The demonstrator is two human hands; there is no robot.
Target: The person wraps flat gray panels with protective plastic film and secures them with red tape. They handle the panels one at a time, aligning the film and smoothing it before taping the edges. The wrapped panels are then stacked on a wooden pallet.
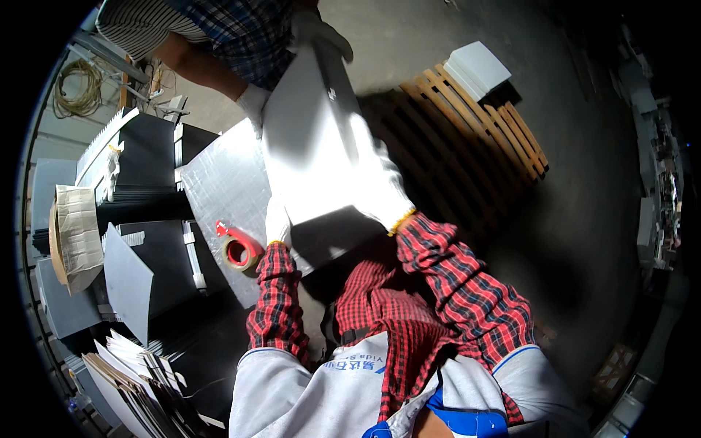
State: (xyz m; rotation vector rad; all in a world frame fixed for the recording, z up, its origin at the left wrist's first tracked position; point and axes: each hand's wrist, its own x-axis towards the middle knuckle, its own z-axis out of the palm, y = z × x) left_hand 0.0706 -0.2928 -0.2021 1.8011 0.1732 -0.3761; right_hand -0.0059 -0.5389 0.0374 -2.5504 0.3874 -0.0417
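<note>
A large pale rectangular slab, box-like and thick at its right side [318,168], lies partly over the metal-topped table, its middle overexposed. My left hand [278,222], in a white glove, grips its near left edge. My right hand [385,191], gloved too, holds its right side; glare hides part of the fingers. Across from me, a co-worker's gloved hands hold the far end, one on the left edge and one on the far top corner. Beside my left wrist, a red tape dispenser [243,250] with a roll of tape rests on the grey tabletop [219,175].
To the right, a wooden pallet [475,124] lies on the floor with a stack of white panels [477,71] at its far end. Dark panel stacks [150,157] fill the left side, with a brown cardboard piece [79,237] and a leaning grey sheet [128,281]. A coiled hose [77,87] hangs behind.
</note>
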